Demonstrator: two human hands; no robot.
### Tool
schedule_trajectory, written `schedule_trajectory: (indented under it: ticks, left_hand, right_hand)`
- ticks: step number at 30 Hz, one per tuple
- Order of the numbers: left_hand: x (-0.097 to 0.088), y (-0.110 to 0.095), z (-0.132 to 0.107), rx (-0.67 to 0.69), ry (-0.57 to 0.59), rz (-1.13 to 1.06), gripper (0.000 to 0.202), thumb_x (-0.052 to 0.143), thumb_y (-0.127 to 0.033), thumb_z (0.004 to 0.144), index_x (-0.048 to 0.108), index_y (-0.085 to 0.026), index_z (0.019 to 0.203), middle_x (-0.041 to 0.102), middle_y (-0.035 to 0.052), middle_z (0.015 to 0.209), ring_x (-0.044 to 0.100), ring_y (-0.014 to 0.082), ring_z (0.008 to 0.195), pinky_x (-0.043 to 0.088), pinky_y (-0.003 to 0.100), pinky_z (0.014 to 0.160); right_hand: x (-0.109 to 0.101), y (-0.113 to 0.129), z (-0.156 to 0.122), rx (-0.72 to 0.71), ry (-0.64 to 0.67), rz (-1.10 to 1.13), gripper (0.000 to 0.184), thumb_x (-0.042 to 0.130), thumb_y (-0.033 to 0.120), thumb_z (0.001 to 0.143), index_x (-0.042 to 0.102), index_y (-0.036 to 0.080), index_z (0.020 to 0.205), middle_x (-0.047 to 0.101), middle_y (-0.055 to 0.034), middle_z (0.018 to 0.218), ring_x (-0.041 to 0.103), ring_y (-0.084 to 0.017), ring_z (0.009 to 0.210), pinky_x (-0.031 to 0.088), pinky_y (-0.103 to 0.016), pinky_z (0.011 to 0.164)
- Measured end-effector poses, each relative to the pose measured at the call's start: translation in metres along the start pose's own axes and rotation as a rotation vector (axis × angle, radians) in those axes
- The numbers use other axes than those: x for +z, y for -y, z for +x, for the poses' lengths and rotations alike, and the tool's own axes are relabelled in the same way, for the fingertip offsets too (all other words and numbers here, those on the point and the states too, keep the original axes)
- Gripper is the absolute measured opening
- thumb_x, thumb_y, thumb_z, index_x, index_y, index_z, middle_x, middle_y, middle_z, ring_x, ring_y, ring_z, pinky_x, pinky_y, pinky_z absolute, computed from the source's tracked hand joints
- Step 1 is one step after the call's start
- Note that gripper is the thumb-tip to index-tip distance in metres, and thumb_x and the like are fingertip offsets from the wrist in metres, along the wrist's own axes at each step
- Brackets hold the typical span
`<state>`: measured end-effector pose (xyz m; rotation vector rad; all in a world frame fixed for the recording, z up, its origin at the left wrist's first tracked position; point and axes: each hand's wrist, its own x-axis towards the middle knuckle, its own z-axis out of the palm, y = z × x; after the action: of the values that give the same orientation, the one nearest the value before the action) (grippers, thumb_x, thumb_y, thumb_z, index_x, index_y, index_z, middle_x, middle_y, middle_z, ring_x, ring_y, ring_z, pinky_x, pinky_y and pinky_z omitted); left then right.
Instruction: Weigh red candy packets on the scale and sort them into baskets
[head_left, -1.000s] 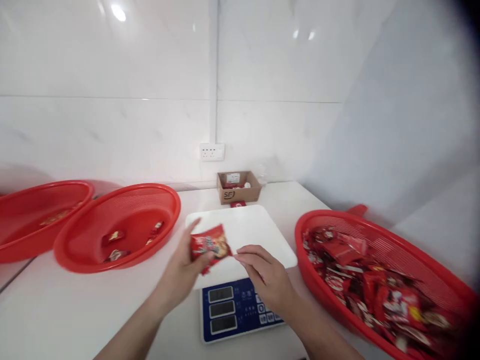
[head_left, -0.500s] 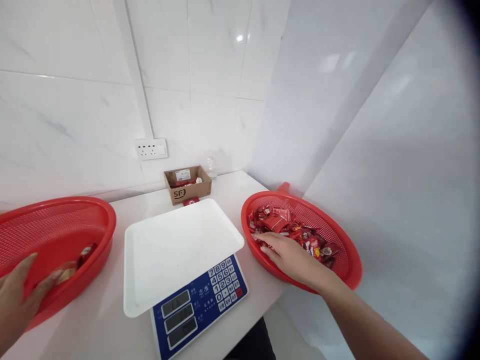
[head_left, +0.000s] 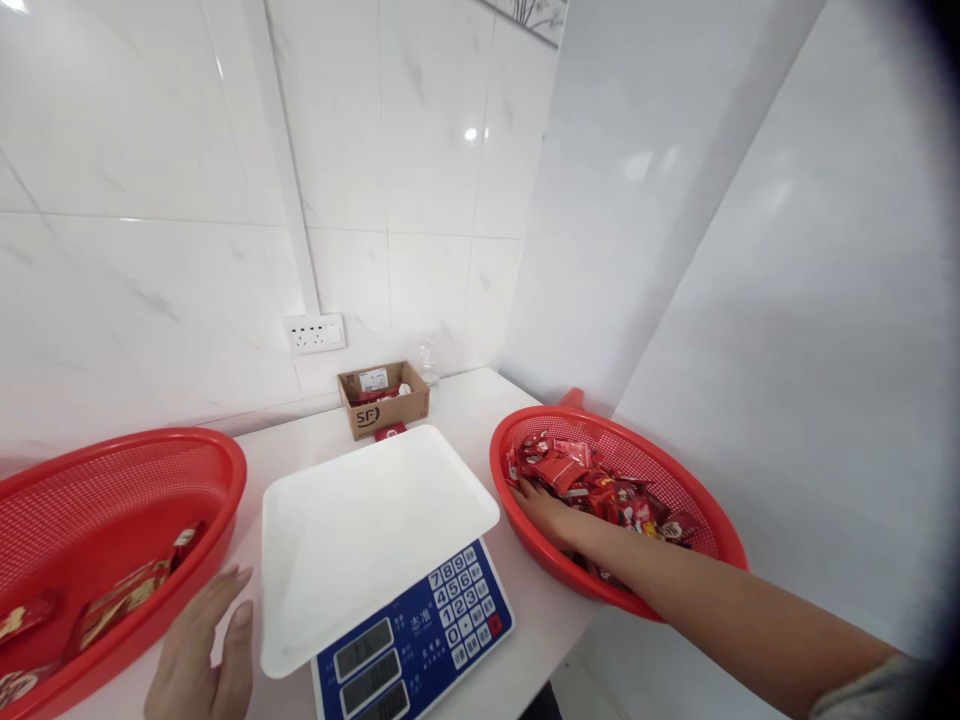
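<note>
My right hand (head_left: 551,512) reaches into the red basket (head_left: 697,510) on the right, among a heap of red snack packets (head_left: 600,485); its fingertips lie buried between the packets. Flat on the white counter, fingers stretched out and holding nothing, my left hand (head_left: 202,655) rests between the left red basket (head_left: 217,470) and the scale. That left basket holds a few red packets (head_left: 124,595). The digital scale (head_left: 375,540) stands in the middle with a bare white pan and a blue keypad front.
A small brown cardboard box (head_left: 384,398) sits at the back by the tiled wall, with a red packet (head_left: 390,432) lying in front of it. A wall socket (head_left: 315,333) is above it. White walls close in on the right; the counter edge runs near the right basket.
A second ago both hands held a red packet over the scale. The left hand carried it to the left basket and now lies on the counter; the right hand has gone into the right basket.
</note>
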<state>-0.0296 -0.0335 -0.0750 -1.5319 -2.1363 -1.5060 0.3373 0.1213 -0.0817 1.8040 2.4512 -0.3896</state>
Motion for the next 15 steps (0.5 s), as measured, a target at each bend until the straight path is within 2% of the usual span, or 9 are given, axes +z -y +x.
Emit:
schedule_trajectory:
  ticks: [4, 8, 12, 15]
  left_hand:
    - [0.002, 0.013, -0.005, -0.050, 0.007, -0.028, 0.028, 0.041, -0.041, 0.085, 0.058, -0.023, 0.100, 0.064, 0.0078, 0.110, 0.058, 0.0268, 0.106, 0.045, 0.038, 0.092]
    - [0.000, 0.024, -0.008, -0.039, 0.083, -0.030, 0.031, 0.039, -0.044, 0.085, 0.059, -0.023, 0.095, 0.066, 0.0083, 0.104, 0.060, 0.0272, 0.101, 0.046, 0.039, 0.089]
    - [-0.002, 0.028, -0.009, -0.115, 0.000, -0.039, 0.029, 0.041, -0.044, 0.084, 0.060, -0.026, 0.096, 0.068, 0.0058, 0.098, 0.061, 0.0262, 0.097, 0.050, 0.035, 0.078]
    - [-0.002, 0.025, -0.007, -0.166, -0.030, -0.065, 0.029, 0.041, -0.045, 0.084, 0.060, -0.026, 0.094, 0.068, 0.0055, 0.096, 0.062, 0.0265, 0.097, 0.050, 0.034, 0.075]
  right_hand:
    - [0.003, -0.001, 0.006, 0.051, -0.010, -0.084, 0.061, 0.048, 0.011, 0.079, 0.036, 0.014, 0.139, 0.029, -0.0247, 0.145, 0.044, -0.038, 0.123, 0.038, -0.051, 0.094]
    - [0.003, 0.000, 0.009, 0.046, -0.060, -0.129, 0.047, 0.040, 0.014, 0.084, 0.047, 0.014, 0.130, 0.042, -0.0225, 0.138, 0.050, -0.035, 0.117, 0.039, -0.049, 0.092]
    - [0.004, 0.001, 0.012, 0.024, -0.086, -0.133, 0.041, 0.039, 0.011, 0.083, 0.058, 0.016, 0.119, 0.059, -0.0169, 0.121, 0.054, -0.029, 0.112, 0.041, -0.042, 0.091]
    - [0.002, 0.004, 0.013, 0.017, -0.103, -0.119, 0.039, 0.039, 0.009, 0.082, 0.062, 0.016, 0.113, 0.064, -0.0151, 0.113, 0.057, -0.027, 0.106, 0.042, -0.040, 0.089]
